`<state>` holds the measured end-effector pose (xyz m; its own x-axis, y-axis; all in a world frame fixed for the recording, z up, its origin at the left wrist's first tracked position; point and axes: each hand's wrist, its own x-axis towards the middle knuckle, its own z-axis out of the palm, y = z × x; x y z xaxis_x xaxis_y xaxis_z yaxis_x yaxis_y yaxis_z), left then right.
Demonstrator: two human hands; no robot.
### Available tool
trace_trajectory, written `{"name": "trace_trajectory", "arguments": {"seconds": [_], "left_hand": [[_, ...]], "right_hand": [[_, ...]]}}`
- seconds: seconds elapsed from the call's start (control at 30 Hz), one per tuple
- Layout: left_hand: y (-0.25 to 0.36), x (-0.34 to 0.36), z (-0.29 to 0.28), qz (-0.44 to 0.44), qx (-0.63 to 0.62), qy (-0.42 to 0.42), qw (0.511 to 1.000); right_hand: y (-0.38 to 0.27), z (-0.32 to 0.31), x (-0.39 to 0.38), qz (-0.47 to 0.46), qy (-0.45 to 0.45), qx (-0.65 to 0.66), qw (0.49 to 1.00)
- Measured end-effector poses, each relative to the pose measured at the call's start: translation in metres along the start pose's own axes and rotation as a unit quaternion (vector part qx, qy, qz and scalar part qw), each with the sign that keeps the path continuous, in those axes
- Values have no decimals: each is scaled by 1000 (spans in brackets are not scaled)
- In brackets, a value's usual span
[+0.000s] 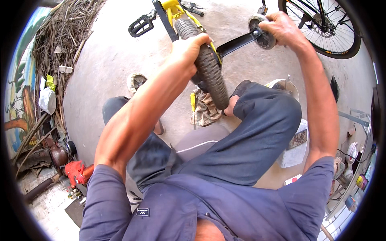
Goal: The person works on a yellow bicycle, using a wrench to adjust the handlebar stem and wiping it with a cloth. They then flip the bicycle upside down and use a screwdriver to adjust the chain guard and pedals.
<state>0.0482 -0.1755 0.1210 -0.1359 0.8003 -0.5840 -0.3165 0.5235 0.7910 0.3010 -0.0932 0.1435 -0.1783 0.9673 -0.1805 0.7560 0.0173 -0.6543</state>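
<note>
My left hand [189, 50] grips a knobby black tire [213, 82] on a small bicycle with a yellow frame [173, 9], which is tilted in front of me. My right hand [279, 30] holds a small wheel [263, 40] with a pale rim, mounted on a flat black bracket [237, 42] that reaches toward the tire. A black pedal [140, 26] shows left of the frame. Below the tire, between my feet, a crumpled patterned cloth [209, 110] lies beside a yellow-handled screwdriver [193, 101].
A larger bicycle wheel [321, 30] is at the top right. Dry sticks [60, 28] and a red tool [76, 172] line the left side. A pale bucket [289, 89], a phone [297, 139] on a white object and a cluttered metal rack [354, 160] are to my right.
</note>
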Motion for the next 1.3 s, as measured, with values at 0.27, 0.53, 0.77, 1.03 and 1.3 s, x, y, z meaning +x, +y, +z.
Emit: {"name": "trace_trajectory", "arguments": {"seconds": [0.27, 0.53, 0.77, 1.03, 1.3], "left_hand": [[1, 51, 98, 19, -105, 42, 993], [-15, 62, 138, -6, -117, 60, 991], [-12, 78, 126, -55, -143, -46, 987], [12, 29, 63, 18, 164, -86, 982], [97, 73, -108, 142, 214, 39, 966]], "right_hand": [[26, -52, 41, 3, 123, -35, 992], [102, -59, 78, -50, 152, -94, 983], [96, -35, 61, 50, 295, -172, 938], [-21, 15, -5, -12, 235, -21, 972], [-42, 62, -12, 3, 179, -115, 977]]}}
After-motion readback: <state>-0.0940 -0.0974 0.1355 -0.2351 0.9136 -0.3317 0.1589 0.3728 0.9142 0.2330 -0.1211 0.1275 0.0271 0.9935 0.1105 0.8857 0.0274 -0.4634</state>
